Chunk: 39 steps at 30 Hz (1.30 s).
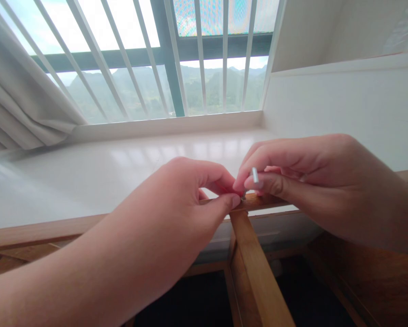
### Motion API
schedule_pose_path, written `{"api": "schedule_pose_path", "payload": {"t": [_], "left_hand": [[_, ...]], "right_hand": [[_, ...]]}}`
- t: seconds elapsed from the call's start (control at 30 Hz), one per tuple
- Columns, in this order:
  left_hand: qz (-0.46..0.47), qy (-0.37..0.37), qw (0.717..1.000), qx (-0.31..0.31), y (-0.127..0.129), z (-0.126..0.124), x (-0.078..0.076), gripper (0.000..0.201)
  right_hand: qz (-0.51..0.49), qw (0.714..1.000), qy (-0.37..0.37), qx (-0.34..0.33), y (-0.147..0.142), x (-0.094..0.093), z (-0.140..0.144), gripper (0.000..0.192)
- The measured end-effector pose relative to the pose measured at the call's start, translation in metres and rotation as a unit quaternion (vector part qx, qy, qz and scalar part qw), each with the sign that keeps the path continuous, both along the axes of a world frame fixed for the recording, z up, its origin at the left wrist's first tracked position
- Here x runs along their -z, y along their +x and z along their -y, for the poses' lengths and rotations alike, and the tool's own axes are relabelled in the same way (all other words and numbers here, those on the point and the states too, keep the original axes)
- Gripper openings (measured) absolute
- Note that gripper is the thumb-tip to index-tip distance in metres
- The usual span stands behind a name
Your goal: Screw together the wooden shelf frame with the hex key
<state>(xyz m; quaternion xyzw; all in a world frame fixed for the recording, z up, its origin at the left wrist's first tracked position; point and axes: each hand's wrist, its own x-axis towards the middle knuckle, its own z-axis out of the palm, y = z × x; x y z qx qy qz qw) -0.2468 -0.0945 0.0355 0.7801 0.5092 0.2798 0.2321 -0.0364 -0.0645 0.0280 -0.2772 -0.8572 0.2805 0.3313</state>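
Note:
A wooden frame's top rail (261, 200) runs across under both hands. My right hand (302, 175) pinches a slim silver metal rod, which looks like a hex key (255, 175), between thumb and fingers. Its lower part is mostly hidden and reaches down toward a small metal fitting (243, 197) at the rail. My left hand (193, 190) is closed in a pinch right beside that fitting, thumb and fingertips at the rail. What lies between those fingertips is hidden. The fingertips of both hands almost meet.
A wooden crosspiece (258, 268) comes from the rail toward me, with dark openings on either side. Beyond the rail lies a glossy white window ledge (139, 168). Farther back are a barred window (204, 77), a grey curtain (23, 91) and a white wall (343, 109).

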Motion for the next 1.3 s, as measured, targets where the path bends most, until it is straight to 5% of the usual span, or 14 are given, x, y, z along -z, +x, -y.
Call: {"api": "schedule_pose_path", "payload": {"t": [0.5, 1.3], "left_hand": [[0.007, -0.003, 1.000, -0.014, 0.0019, 0.0016, -0.0040, 0.012], [0.016, 0.007, 1.000, 0.003, -0.0007, -0.0004, 0.0030, 0.010]], "right_hand": [[-0.024, 0.999, 0.008, 0.039, -0.0004, 0.0014, -0.0015, 0.025], [-0.009, 1.000, 0.018, -0.016, 0.0024, 0.0028, -0.0024, 0.019]]}}
